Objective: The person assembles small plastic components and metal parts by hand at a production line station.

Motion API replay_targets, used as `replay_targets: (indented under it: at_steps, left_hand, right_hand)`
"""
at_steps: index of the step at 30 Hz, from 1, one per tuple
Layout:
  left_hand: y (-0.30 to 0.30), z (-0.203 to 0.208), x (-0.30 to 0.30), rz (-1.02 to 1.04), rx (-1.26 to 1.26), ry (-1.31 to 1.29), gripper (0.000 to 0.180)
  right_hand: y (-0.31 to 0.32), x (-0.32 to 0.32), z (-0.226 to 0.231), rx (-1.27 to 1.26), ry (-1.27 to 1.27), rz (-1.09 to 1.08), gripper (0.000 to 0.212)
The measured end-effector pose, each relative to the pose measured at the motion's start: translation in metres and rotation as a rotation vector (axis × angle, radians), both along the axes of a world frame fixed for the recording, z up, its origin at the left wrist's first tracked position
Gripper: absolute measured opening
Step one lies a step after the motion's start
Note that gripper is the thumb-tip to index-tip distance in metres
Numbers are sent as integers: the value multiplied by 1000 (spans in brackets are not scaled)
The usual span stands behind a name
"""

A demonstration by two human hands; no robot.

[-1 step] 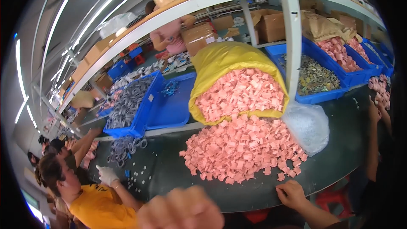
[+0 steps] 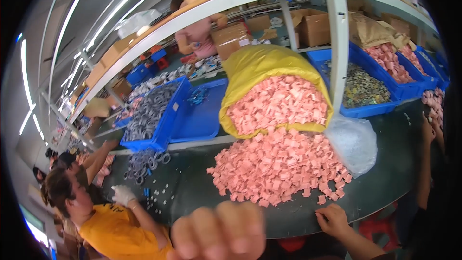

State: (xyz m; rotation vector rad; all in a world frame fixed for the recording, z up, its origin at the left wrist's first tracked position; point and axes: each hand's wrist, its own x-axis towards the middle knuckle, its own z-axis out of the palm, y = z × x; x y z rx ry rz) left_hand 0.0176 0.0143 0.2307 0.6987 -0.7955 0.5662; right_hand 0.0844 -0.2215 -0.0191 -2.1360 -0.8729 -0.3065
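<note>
My left hand point(image 2: 219, 231) is raised close to the view at the bottom middle, blurred, with its fingers curled in; whatever lies inside it is hidden. At the table's near edge rests my right hand point(image 2: 333, 219), fingers loosely curled and thumb near the index finger; its palm side cannot be seen. Just beyond its fingertips lies a single pink plastic piece point(image 2: 321, 199), apart from the hand. A large heap of small square pink plastic pieces point(image 2: 279, 168) spreads over the dark green table, spilling from the mouth of a yellow sack point(image 2: 269, 60).
Left of the sack stand a blue bin of grey rings point(image 2: 151, 110) and a blue tray point(image 2: 197, 125). A clear plastic bag point(image 2: 353, 144) and a blue bin of small metallic parts point(image 2: 361, 89) are right. A person in yellow point(image 2: 120, 228) works at left. A white post point(image 2: 339, 43) rises behind.
The view has shifted slightly. My left hand has risen a little and moved right, its fingers showing more. My right hand stays by the table edge.
</note>
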Motion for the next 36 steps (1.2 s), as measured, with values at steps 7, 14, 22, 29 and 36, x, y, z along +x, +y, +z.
replay_targets:
  at_steps: [7, 14, 22, 29, 36]
  left_hand:
    - [43, 32, 39, -550, 138, -262, 25]
    - [13, 34, 14, -607, 111, -192, 33]
    - [-27, 25, 20, -814, 86, -144, 43]
    - [-60, 11, 18, -952, 49, -77, 53]
    - [-90, -10, 27, -1126, 3, -21, 62]
  right_hand:
    - [24, 4, -2, 14, 1, -22, 12]
    - [3, 13, -3, -3, 12, 77, 16]
    - [-13, 11, -39, -151, 88, 91, 17]
    - [13, -1, -10, 66, -18, 9, 16]
    - [8, 6, -16, 42, -47, -4, 16]
